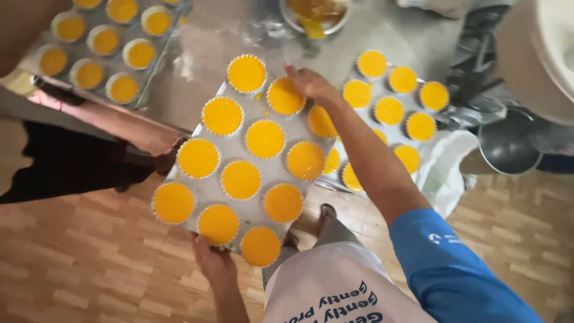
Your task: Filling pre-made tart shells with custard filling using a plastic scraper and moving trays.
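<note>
The left hand [214, 263] grips the near corner of the muffin tray [244, 157], fingers curled beneath. The tray's long axis runs away to its far end, where the right hand [311, 84] clasps the rim, just before the table [203, 54].

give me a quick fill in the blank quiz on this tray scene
1. The tray in both hands holds ___ filled cups.
2. The batter in the cups is ___ in colour.
3. The left hand grips the tray's ___ edge.
4. The right hand reaches to the tray's ___ edge.

Missing words: twelve; yellow; near; far
</note>
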